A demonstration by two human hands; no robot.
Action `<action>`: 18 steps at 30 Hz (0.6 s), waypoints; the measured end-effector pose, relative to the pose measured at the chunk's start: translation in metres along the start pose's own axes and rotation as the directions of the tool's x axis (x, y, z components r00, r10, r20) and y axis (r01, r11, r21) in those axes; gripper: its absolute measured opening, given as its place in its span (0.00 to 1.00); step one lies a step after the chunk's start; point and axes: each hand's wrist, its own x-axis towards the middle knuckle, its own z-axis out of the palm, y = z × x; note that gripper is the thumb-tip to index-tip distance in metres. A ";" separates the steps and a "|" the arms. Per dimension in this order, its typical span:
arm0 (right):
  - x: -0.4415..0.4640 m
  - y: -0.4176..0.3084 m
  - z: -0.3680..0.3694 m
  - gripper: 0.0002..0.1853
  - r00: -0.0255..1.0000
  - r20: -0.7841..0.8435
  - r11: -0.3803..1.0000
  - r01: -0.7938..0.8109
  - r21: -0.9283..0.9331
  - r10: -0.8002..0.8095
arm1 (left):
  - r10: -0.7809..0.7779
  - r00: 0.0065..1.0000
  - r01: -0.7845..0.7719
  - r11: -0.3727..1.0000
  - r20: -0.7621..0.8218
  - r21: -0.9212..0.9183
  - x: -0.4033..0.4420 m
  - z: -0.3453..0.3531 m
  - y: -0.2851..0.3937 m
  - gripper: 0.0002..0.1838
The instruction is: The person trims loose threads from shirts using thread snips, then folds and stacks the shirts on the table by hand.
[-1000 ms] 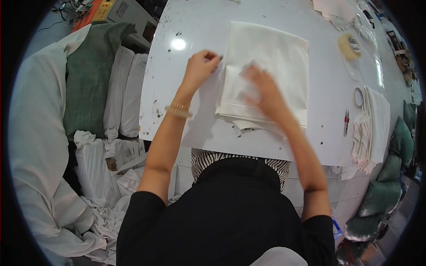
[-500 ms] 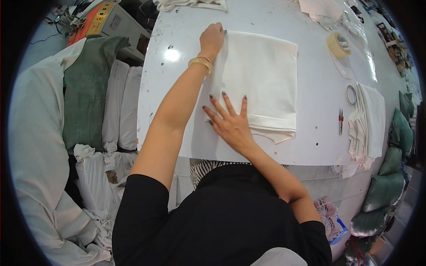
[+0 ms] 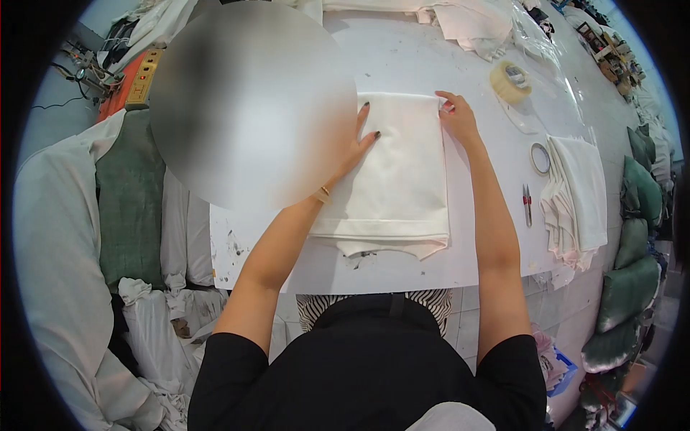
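Note:
A folded white cloth (image 3: 402, 169) lies on the white table in the head view, with a stitched band and a curved cut edge at its near end. My left hand (image 3: 350, 151) rests on its left edge, two fingers stretched apart; the rest is hidden by a round blurred patch. At the far right corner my right hand (image 3: 460, 121) has its fingers curled in on the cloth. A small red and white bit shows between those fingers, too small to name.
To the right are a wide tape roll (image 3: 510, 81), a narrow tape roll (image 3: 540, 159), red-handled thread snips (image 3: 527, 205) and a stack of white cloth pieces (image 3: 578, 190). More white fabric (image 3: 471, 25) lies at the far edge. Green sacks (image 3: 629, 287) line the floor.
My right hand has gone from the cloth's near left side to its far right corner. My left hand has come down from the far left corner. The camera view has shifted.

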 end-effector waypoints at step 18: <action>-0.032 -0.039 0.065 0.27 0.987 0.020 0.833 0.147 -0.534 -0.161 | -0.039 0.999 0.041 0.997 -0.025 0.060 0.044 0.033 -0.018 0.28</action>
